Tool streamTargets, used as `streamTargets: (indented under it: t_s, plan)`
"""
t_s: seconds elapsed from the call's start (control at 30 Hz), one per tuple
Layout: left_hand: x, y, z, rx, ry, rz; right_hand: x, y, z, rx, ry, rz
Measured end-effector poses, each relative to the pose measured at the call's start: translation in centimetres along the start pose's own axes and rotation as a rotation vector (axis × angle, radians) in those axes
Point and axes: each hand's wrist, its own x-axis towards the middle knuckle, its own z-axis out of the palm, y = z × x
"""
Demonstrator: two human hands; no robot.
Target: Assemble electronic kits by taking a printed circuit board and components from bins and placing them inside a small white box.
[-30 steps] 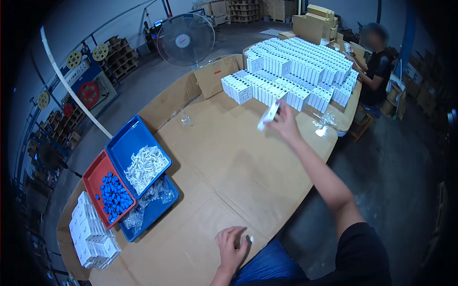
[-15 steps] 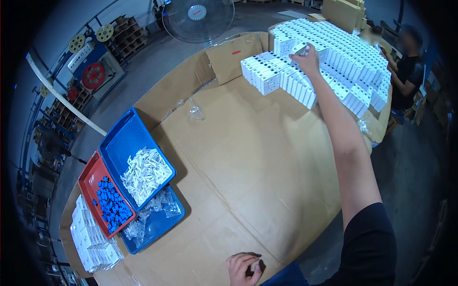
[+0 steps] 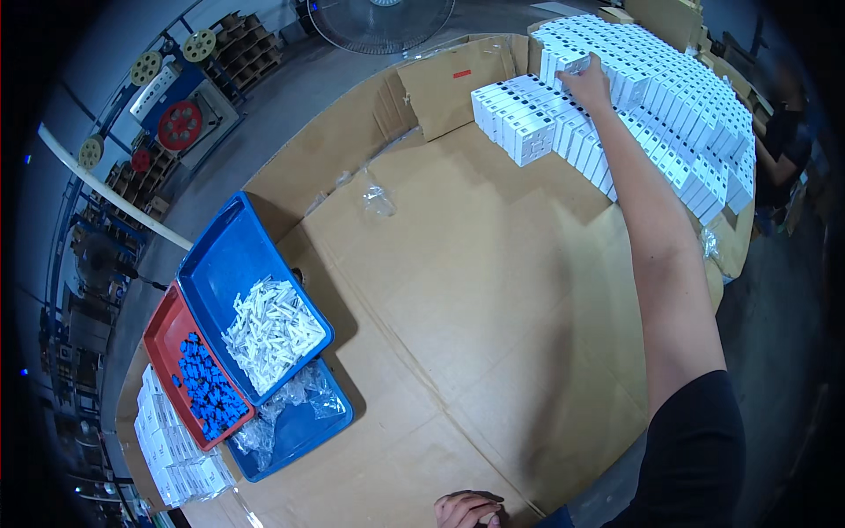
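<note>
My right hand is stretched to the far right, its thumb and fingers closed on a white rectangular block with small dark marks. That block is at the near edge of the upper rows, in line with its neighbours; my fingers cover part of it. All around stand tightly packed rows of similar white blocks, with a lower row just to the left and nearer. My left hand rests curled at the table's near edge, partly cut off by the picture's lower border, with nothing visible in it.
On the left, a blue tray of white slim parts overlaps a red tray of blue pieces and another blue tray with clear plastic bags. Stacked white packs sit beside them. Cardboard walls the table; a person sits at far right.
My right hand has brought the white block from above the lower row back to the upper rows. The view has shifted slightly, and my left hand now shows less.
</note>
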Motion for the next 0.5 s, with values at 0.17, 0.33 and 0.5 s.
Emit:
streamTargets:
  t_s: [0.17, 0.33, 0.5]
  plan:
    - [0.1, -0.1, -0.2, -0.016, 0.005, -0.015, 0.0, 1.2, 1.5, 0.008, 0.048, 0.002]
    - [0.2, 0.0, -0.1, -0.015, 0.012, -0.007, 0.6, 3.0, 1.9, -0.108, 0.003, -0.146]
    - [0.5, 0.7, -0.2, -0.013, 0.015, -0.031, -0.3, 3.2, 2.3, -0.095, 0.027, -0.160]
